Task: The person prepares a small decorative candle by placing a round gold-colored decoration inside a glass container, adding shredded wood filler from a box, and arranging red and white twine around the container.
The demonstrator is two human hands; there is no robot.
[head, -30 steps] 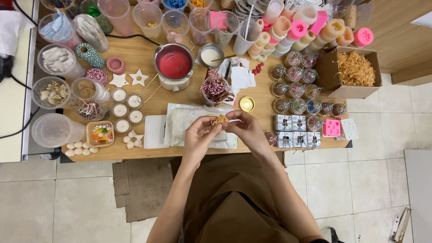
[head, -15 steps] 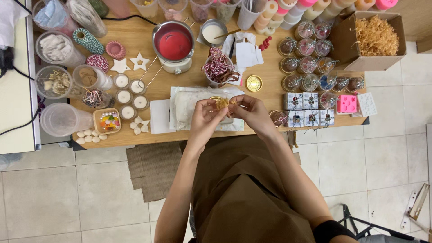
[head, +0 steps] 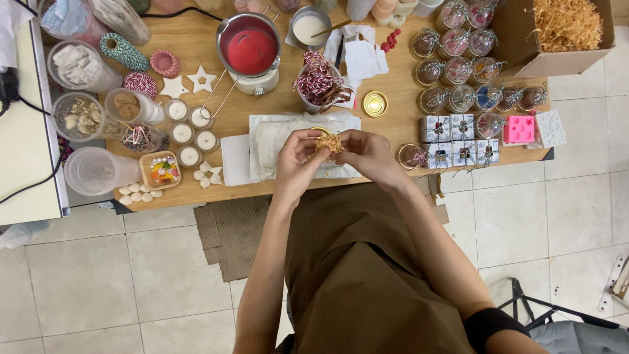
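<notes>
Both my hands meet over the front middle of a wooden table (head: 275,111). My left hand (head: 295,160) and my right hand (head: 367,154) pinch a small tuft of tan straw-like shred (head: 329,142) between their fingertips. Beneath them lies a white cloth or paper pad (head: 268,141). A small gold-rimmed jar seems to sit under the tuft, mostly hidden by my fingers.
A pot of red wax (head: 250,49) stands behind, beside a cup of red-white twine (head: 318,82) and a gold lid (head: 375,103). Rows of tied glass jars (head: 458,62) and small gift boxes (head: 458,141) fill the right, a carton of shred (head: 563,29) beyond. Tealights (head: 190,134) sit left.
The view has shifted, so the table sits higher in the picture. My hands stay together on the tuft of shred, fingers working it slightly.
</notes>
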